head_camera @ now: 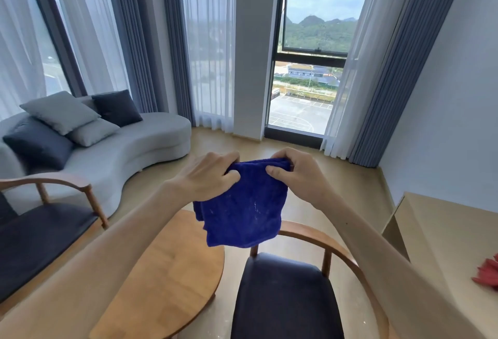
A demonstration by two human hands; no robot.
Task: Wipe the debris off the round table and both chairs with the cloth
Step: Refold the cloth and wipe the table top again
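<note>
Both hands, left hand (pixel 208 177) and right hand (pixel 293 174), pinch blue cloth (pixel 242 214) above round table (pixel 172 271).

Grey sofa (pixel 121 155) with cushions (pixel 60 112); perhaps red cloth (pixel 489 274).

Both bare forearms extended forward, raised; left hand (pixel 208 177) and right hand (pixel 296 174) pinching cloth (pixel 242 209) top edge.

A round wooden table (pixel 172 266) stands on the pale wood floor (pixel 336 182) between two wooden chairs with dark seat cushions (pixel 285 298) (pixel 40 239). A curved grey sofa (pixel 129 147) stands on the floor beyond the table's far edge.
</note>
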